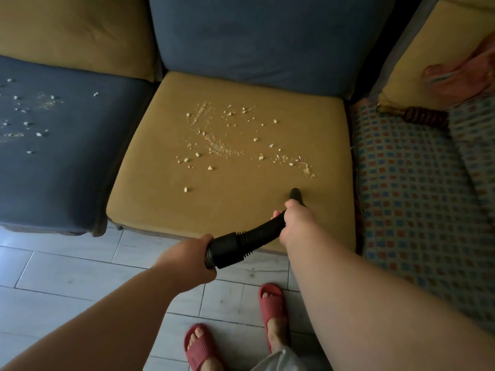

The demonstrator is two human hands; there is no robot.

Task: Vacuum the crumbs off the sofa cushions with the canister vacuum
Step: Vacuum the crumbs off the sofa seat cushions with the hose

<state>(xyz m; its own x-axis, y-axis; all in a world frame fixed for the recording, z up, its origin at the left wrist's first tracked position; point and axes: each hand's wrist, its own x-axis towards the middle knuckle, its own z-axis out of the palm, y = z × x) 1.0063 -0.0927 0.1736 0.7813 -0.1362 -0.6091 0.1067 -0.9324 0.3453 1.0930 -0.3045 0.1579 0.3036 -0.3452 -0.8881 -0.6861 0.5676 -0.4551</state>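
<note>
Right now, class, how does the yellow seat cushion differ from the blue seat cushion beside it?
The yellow cushion lies in the middle; the blue cushion lies to its left, cut off by the frame. The nozzle is over the yellow cushion; nothing touches the blue cushion. Both carry scattered crumbs.

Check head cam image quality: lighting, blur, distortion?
Head view: dim, flat light, no glare on the mustard seat cushion, so its crumbs read sharply; bright patch on the floor tiles at left; wide-angle bowing at the frame edges; pink cloth top right is smeared; black vacuum hose shows little detail.
</note>
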